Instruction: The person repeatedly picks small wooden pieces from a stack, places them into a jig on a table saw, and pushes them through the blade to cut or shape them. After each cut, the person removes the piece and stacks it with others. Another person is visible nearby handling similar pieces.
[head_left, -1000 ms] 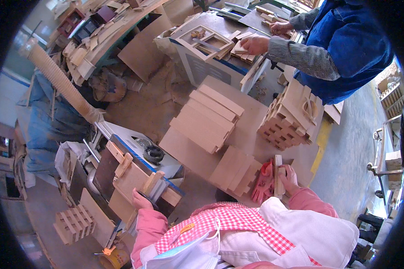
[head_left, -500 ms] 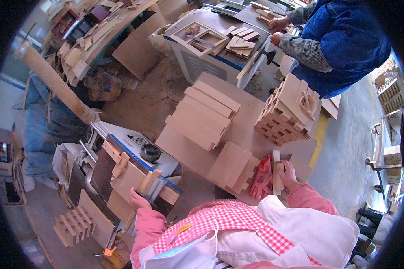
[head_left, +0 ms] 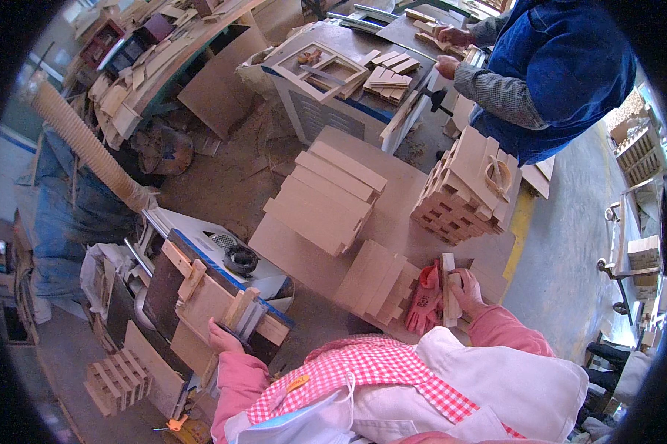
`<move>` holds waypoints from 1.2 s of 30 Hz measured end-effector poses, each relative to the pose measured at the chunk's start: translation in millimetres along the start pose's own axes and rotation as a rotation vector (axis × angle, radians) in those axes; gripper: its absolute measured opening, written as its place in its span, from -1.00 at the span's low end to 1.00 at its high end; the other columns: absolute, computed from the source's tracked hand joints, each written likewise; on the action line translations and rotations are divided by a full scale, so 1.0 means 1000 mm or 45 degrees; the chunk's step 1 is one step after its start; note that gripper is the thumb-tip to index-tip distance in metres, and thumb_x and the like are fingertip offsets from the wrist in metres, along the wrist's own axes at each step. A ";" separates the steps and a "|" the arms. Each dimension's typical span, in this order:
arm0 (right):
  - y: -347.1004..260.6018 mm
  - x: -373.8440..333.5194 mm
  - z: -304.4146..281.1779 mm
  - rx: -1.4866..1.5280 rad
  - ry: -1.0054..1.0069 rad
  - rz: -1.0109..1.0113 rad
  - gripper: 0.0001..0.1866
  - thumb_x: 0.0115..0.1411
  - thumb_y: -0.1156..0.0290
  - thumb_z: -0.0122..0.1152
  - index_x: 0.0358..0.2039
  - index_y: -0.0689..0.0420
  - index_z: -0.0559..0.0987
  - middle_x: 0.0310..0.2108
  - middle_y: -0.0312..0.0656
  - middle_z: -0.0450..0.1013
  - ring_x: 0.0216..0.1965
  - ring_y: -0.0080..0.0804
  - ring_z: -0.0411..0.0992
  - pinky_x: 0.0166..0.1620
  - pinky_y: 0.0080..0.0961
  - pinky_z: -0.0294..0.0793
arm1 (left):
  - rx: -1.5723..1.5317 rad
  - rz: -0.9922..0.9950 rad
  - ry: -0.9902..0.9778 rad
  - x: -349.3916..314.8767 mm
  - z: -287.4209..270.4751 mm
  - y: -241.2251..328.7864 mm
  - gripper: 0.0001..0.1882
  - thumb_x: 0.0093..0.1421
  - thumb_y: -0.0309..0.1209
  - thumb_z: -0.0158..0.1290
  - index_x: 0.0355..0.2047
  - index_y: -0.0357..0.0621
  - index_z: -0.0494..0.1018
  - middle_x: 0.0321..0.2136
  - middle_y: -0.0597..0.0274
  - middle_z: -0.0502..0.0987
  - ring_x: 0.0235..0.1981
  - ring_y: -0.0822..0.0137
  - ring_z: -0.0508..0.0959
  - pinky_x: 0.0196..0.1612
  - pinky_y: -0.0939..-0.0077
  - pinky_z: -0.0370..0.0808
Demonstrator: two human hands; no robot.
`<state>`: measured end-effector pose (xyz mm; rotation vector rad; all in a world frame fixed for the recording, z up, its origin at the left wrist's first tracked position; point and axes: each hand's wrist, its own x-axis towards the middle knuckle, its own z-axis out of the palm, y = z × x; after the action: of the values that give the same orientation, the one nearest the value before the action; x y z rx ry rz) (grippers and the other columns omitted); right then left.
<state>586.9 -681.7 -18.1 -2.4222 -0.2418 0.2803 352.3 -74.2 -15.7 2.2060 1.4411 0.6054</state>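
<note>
My right hand point(head_left: 467, 291) is closed around the side of a narrow wooden strip point(head_left: 449, 290) standing at the near right part of the brown board-topped table point(head_left: 274, 235). Right beside the strip, on its left, lie red work gloves point(head_left: 424, 300). My left hand point(head_left: 225, 338) grips the near edge of a wooden jig point(head_left: 213, 302) on the saw table, thumb on top; the other fingers are partly hidden. Left of the gloves is a low stack of flat boards point(head_left: 376, 280).
Stacked boards point(head_left: 324, 196) and a taller crisscrossed pile point(head_left: 459, 189) stand on the table. A co-worker in blue point(head_left: 563, 78) handles wood at another machine point(head_left: 333, 78). A ribbed hose point(head_left: 89, 144) runs down at left. Slotted wood pieces point(head_left: 119, 381) sit low left.
My view has shifted slightly, so the whole scene sits a little further left. Both my hands stay in about the same places, on the strip and the jig.
</note>
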 end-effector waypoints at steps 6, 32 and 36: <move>0.000 0.000 0.000 -0.018 0.039 -0.044 -0.65 0.01 0.37 0.09 -0.14 0.15 0.48 -0.23 0.07 0.45 -0.13 0.13 0.37 -0.01 -0.12 0.35 | -0.063 0.042 0.009 -0.001 0.003 -0.001 -0.49 0.38 -0.16 -0.36 -0.04 -0.29 0.46 -0.09 -0.18 0.52 -0.02 -0.09 0.47 0.03 0.19 0.37; -0.003 0.001 -0.001 -0.006 0.003 0.000 -0.60 -0.06 0.37 0.12 -0.14 0.16 0.47 -0.21 0.07 0.43 -0.10 0.12 0.36 0.02 -0.11 0.34 | 0.057 0.015 0.017 -0.001 0.000 0.004 -0.51 0.36 -0.19 -0.36 -0.06 -0.27 0.47 -0.13 -0.15 0.54 -0.05 -0.07 0.49 0.01 0.17 0.38; -0.001 0.001 0.000 -0.007 0.010 -0.006 -0.60 -0.07 0.37 0.12 -0.15 0.17 0.48 -0.22 0.08 0.43 -0.10 0.12 0.36 0.02 -0.11 0.34 | 0.072 -0.008 0.002 -0.001 -0.002 0.006 -0.51 0.36 -0.18 -0.36 -0.04 -0.25 0.46 -0.09 -0.16 0.51 -0.03 -0.08 0.47 0.02 0.17 0.37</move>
<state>587.9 -680.8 -17.3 -2.4274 -0.2452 0.2678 355.3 -77.6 -10.7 2.2438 1.4824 0.5710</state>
